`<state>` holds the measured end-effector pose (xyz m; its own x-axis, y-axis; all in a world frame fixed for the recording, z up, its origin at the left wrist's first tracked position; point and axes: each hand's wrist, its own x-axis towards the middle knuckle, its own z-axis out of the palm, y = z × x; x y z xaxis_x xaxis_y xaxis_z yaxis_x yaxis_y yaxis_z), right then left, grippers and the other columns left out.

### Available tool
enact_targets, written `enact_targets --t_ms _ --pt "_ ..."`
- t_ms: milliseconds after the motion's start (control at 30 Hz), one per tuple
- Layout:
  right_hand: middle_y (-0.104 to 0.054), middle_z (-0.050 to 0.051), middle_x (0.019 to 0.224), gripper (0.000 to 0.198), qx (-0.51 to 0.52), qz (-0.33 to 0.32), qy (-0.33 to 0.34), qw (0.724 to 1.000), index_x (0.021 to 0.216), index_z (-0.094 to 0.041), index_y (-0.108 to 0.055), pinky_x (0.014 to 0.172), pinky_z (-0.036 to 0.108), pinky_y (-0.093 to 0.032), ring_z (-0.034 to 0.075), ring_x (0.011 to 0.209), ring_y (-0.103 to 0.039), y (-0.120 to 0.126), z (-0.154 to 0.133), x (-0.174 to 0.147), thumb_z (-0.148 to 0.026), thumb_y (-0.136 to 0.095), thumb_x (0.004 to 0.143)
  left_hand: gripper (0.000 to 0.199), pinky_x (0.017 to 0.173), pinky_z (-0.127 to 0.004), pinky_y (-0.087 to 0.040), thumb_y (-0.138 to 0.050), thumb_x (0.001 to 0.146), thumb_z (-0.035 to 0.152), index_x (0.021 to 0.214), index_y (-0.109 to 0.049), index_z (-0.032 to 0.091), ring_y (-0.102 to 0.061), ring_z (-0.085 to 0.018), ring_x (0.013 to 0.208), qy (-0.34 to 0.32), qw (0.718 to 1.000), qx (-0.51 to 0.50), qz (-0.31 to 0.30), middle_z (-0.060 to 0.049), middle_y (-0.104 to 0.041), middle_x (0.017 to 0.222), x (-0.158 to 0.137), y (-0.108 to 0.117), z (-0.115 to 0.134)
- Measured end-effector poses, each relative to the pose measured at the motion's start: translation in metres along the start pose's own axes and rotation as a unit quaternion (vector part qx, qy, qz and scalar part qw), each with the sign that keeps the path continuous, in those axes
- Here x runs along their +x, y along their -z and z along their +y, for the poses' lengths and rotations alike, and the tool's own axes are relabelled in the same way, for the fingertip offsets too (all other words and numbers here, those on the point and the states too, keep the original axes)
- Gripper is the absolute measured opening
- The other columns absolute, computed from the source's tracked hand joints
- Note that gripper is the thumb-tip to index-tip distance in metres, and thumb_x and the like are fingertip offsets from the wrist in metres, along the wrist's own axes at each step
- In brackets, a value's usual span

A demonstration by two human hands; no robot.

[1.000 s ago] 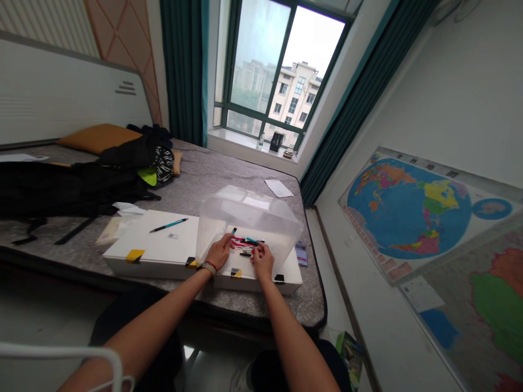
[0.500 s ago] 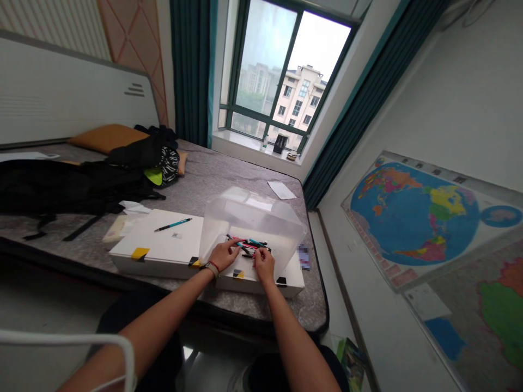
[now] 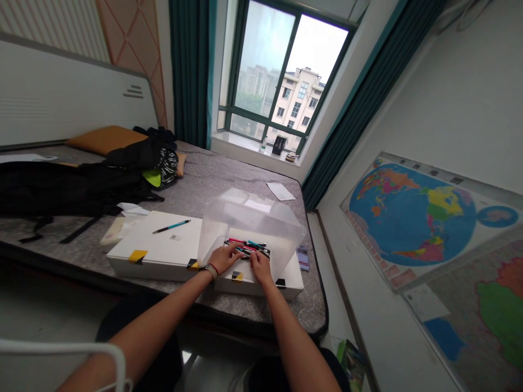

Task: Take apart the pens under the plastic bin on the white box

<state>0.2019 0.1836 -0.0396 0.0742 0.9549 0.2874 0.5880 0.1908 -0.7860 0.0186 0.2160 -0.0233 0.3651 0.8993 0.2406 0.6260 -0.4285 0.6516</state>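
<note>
A loose pile of several pens (image 3: 249,243), red, blue and black, lies in the mouth of a clear plastic bin (image 3: 223,218) tipped on its side. My left hand (image 3: 224,258) reaches in from the left, its fingers closed on a dark pen at the near side of the pile. On the right, my right hand (image 3: 260,267) has its fingertips pinched on the pen's other end, low beside the pile. Fingers partly hide the pens, so their tips are hard to make out. A blue-and-black pen (image 3: 171,226) rests alone on the left white box (image 3: 157,239).
Beneath the bin is a second white box (image 3: 290,280) with black and yellow tape. The boxes stand near the edge of a grey mattress (image 3: 241,171). A tissue pack (image 3: 112,231), black bag (image 3: 81,188) and paper sheet (image 3: 280,191) lie around.
The pen in my left hand has gone from tilted above the pile to lower and flatter. My right hand has shifted slightly left and down, closer to my left hand.
</note>
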Motion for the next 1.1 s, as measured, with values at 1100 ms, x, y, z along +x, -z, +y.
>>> enact_targets --t_ms 1100 --pt "-0.059 -0.002 0.055 0.046 0.045 -0.022 -0.024 0.998 0.072 -0.020 -0.061 0.056 0.022 -0.040 0.013 0.051 -0.053 0.000 -0.003 -0.001 -0.050 -0.033 0.091 0.043 0.066 -0.026 -0.042 -0.029 0.093 0.051 0.117 -0.056 0.029 -0.066 -0.021 0.077 -0.002 0.987 0.161 0.010 -0.007 -0.070 0.085 -0.006 -0.010 0.002"
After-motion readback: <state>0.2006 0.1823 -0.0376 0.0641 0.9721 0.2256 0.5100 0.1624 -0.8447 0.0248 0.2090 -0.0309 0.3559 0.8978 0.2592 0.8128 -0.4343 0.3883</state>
